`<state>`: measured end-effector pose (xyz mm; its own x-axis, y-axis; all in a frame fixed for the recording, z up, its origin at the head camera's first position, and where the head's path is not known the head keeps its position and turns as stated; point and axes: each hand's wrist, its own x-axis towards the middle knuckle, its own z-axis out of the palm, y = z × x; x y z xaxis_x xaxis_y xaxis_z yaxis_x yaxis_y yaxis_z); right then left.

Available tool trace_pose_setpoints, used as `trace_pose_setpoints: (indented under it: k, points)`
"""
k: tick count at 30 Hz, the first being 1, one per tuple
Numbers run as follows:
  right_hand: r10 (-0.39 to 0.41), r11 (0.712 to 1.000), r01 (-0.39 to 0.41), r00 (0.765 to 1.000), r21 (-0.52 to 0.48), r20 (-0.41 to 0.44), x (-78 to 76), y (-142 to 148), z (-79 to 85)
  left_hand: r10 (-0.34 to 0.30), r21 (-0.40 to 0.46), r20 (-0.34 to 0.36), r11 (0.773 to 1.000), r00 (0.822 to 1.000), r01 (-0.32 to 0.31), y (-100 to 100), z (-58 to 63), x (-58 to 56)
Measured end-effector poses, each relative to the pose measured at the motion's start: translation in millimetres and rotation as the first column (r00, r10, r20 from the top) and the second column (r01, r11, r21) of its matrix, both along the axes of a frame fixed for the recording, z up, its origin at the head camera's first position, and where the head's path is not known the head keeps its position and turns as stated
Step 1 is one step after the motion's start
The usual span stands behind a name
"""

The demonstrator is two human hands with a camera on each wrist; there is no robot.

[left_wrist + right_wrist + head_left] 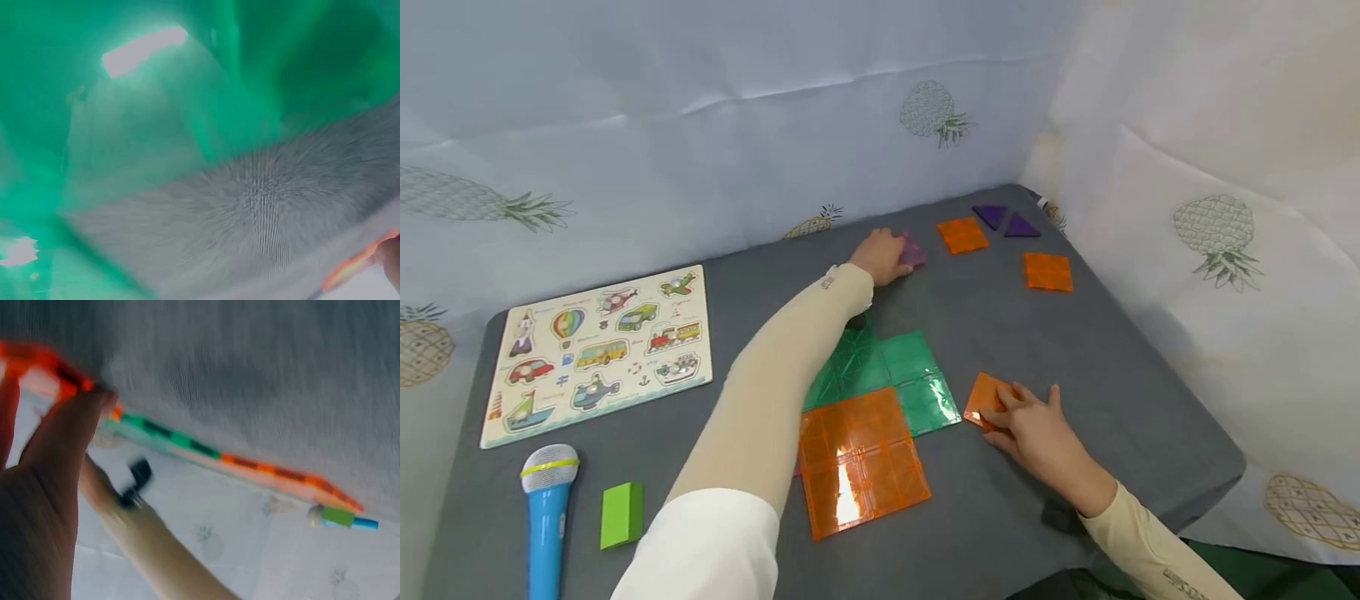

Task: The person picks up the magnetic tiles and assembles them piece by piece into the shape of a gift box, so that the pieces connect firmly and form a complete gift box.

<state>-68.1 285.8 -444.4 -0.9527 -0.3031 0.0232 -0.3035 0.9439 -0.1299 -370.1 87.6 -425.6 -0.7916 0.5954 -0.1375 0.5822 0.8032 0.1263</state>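
On the table [1120,417], the board [580,333] lies left, behind mic [547,517] and block [621,515]; right of the block, the near panel [872,467] lies before the far panel [917,375]; a tile [982,394] is right of both; two triangles [1022,227] occupy the back right corner.

I saw a puzzle board [583,336] of vehicle pictures lying at the left of the grey worktop [985,321]. Near it lay a blue microphone [548,521] with a yellow band, and just beside that I made out a green block [620,515]. White cloth [760,142] printed with pineapples hung behind.
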Motion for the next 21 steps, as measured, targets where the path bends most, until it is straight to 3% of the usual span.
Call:
trace_pose_setpoints:
  k: [4, 8, 10, 15, 21]
  points:
    - [0.01, 0.992, -0.012, 1.0, -0.122, -0.014, -9.1, 8, -8.0, -0.097, 0.04, -0.019, 0.994, 0.995, 0.098, -44, 19.2, 27.8]
    - [0.001, 0.992, 0.002, 1.0, -0.128, 0.026, -22.4, 16, -6.1, -0.195, 0.064, -0.011, 0.979, 0.981, 0.195, -91, 33.3, 70.9]
    - [0.005, 0.993, 0.001, 0.999, -0.117, 0.048, -29.2, 19, -4.3, -0.211, 0.076, -0.01, 0.974, 0.977, 0.211, -115, 37.4, 91.9]
    - [0.034, 0.994, -0.028, 0.998, -0.107, 0.048, -45.8, 18, -3.7, -0.147, 0.12, 0.009, 0.982, 0.989, 0.145, -175, 41.4, 133.4]
    - [0.06, 0.991, -0.054, 0.997, -0.124, 0.046, -60.3, 9, -7.0, -0.061, 0.17, 0.018, 0.984, 0.998, 0.057, -224, 32.8, 165.3]
